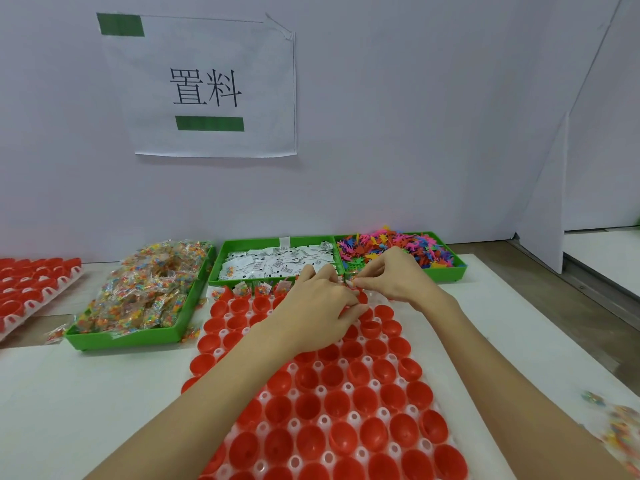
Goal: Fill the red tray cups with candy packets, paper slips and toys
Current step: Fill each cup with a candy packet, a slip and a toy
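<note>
The red tray lies on the white table with its long axis running from the near edge away toward the far green bins, and both hands meet over its far end. The left hand reaches in from the near left, fingers curled down at a cup in the far rows; the right hand comes from the near right, its fingertips pinched on something small just beside the left fingers. What sits in that pinch is too small to name, though it is probably a candy packet or a toy. Whether the left hand holds anything I cannot tell.

Only the farthest row shows filling: a few candy packets stand in cups there. Every cup nearer than the hands looks empty, so the work would run from far to near, toward the person.

Supplies all lie beyond the tray's far end. The bin of candy packets sits far left, nearer the left hand; the paper slips lie straight ahead; the coloured toys are far right, just behind the right hand. Another red tray rests at the far left.

A paper sign on the wall reads "置料". The slips carry dark print, unreadable here.
</note>
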The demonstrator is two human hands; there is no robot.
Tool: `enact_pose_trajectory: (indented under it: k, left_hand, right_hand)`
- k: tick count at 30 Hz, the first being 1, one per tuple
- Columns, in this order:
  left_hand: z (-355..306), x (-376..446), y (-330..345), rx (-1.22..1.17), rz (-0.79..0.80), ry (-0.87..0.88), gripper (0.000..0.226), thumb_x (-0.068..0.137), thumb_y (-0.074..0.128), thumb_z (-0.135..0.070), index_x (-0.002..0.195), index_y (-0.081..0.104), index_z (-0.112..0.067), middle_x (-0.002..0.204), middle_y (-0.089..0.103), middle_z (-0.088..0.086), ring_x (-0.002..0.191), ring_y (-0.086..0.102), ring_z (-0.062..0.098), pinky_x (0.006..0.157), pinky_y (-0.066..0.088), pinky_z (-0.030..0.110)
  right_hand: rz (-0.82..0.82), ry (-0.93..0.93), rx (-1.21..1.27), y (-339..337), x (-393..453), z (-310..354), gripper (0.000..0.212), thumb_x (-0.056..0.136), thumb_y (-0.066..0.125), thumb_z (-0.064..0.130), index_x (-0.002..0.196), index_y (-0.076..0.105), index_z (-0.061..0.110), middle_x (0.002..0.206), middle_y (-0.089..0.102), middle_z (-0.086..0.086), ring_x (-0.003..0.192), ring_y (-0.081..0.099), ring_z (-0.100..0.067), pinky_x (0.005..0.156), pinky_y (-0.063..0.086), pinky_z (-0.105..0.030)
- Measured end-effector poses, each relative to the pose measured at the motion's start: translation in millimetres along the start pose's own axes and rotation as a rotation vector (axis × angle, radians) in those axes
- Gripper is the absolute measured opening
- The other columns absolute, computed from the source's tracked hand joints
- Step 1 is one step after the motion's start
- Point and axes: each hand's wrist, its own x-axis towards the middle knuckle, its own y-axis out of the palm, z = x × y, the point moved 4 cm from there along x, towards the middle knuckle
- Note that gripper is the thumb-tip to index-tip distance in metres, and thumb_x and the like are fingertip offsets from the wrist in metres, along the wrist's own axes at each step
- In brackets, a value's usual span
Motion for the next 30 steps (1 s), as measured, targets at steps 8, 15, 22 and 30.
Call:
enact_pose_trajectory:
  k: [8,15,22,30]
  left_hand:
    - [21.4,11.0,-20.6,-0.219,-0.273,-0.128,0.023,0.105,0.056,-0.031,0.106,0.078,-0.026,0.105,0.074,-0.013,0.108,0.049,0.019,0.090,0.028,0.032]
    - [20.9,17.0,-13.1,-0.085,-0.148,-0.044,0.045,0.097,0.052,-0.004,0.125,0.072,-0.033,0.138,0.060,-0.016,0.122,0.040,0.013,0.093,0.022,0.033]
    - [16.7,17.2,-6.8,-0.040,-0.116,0.000,0.049,0.098,0.045,-0.008,0.130,0.069,-0.036,0.144,0.053,-0.013,0.130,0.038,0.014,0.104,0.023,0.036]
    - [15.4,17.6,-4.1,-0.002,-0.109,0.033,0.048,0.100,0.045,-0.009,0.134,0.066,-0.036,0.146,0.053,-0.014,0.133,0.039,0.011,0.102,0.023,0.034]
  right_hand:
    - [-0.045,0.002,-0.029,2.3,0.7,1.5,0.013,0.086,0.081,0.024,0.092,0.083,0.013,0.082,0.075,0.001,0.076,0.067,-0.006,0.055,0.044,-0.013]
    - [-0.117,0.015,0.012,3.0,1.2,1.4,0.011,0.082,0.085,0.023,0.083,0.076,0.016,0.071,0.061,0.010,0.060,0.051,-0.001,0.055,0.043,-0.020]
    - [-0.087,0.049,0.066,0.2,-1.6,2.0,0.018,0.078,0.088,0.020,0.071,0.072,0.023,0.070,0.071,0.002,0.065,0.065,-0.010,0.050,0.045,-0.020]
    - [-0.006,0.027,0.027,-8.0,-5.9,9.2,0.005,0.083,0.084,0.022,0.084,0.082,0.018,0.076,0.076,-0.001,0.083,0.074,-0.025,0.070,0.063,-0.043]
